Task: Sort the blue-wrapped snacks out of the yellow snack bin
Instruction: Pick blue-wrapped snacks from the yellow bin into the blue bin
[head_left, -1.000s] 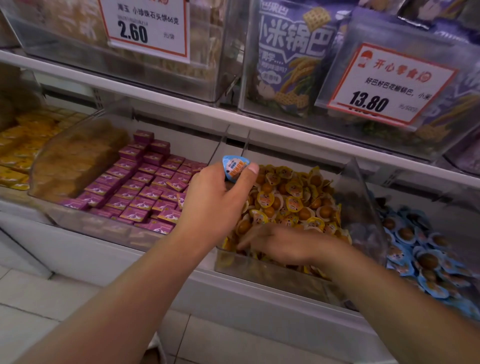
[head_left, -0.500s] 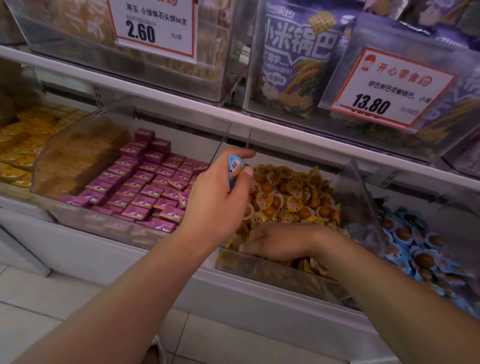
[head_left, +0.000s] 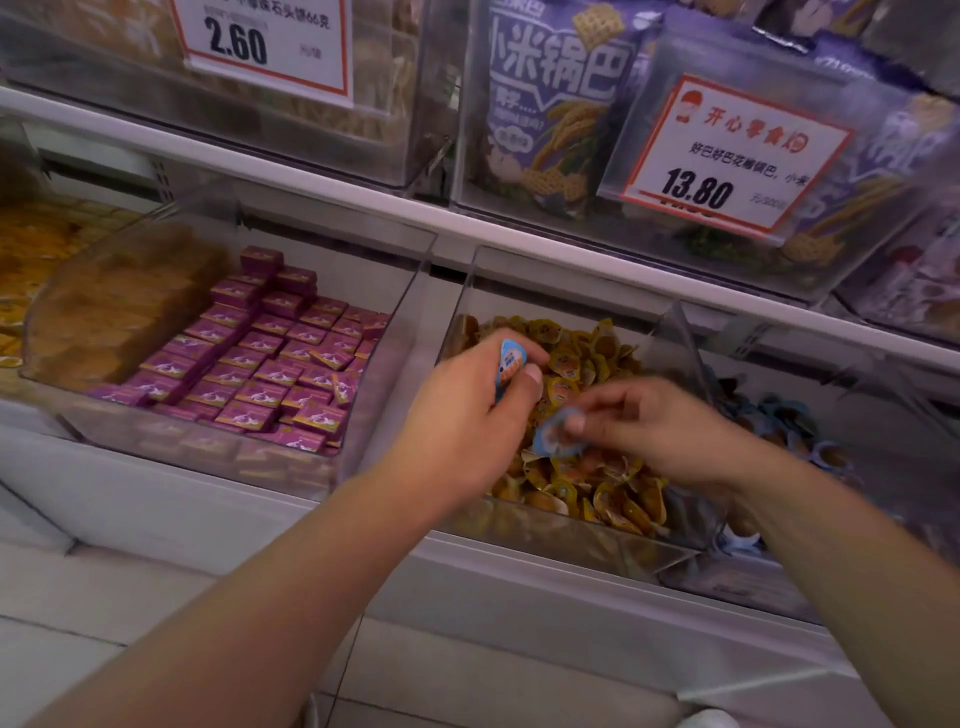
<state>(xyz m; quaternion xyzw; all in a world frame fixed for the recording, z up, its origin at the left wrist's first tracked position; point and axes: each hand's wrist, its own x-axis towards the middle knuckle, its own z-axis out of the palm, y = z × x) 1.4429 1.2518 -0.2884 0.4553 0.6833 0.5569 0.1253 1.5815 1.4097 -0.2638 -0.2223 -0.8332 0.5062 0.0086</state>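
Note:
A clear bin (head_left: 571, 540) on the lower shelf is heaped with yellow-wrapped snacks (head_left: 597, 364). My left hand (head_left: 467, 415) hovers over the bin's left side and grips a blue-wrapped snack (head_left: 510, 361) between thumb and fingers. My right hand (head_left: 654, 431) is over the middle of the heap and pinches a second blue-wrapped snack (head_left: 556, 436) by its edge, just above the yellow ones. The two hands are close together, the right one blurred.
To the right stands a bin of blue-wrapped snacks (head_left: 810, 441). To the left, a bin of purple boxes (head_left: 270, 364), and further left yellow packets (head_left: 31, 249). The shelf above carries snack bags and price tags (head_left: 727, 156). White floor tiles lie below.
My right hand has come up out of the yellow heap with a blue-wrapped snack pinched in its fingers. My left hand has sunk lower toward the bin, still holding its blue snack.

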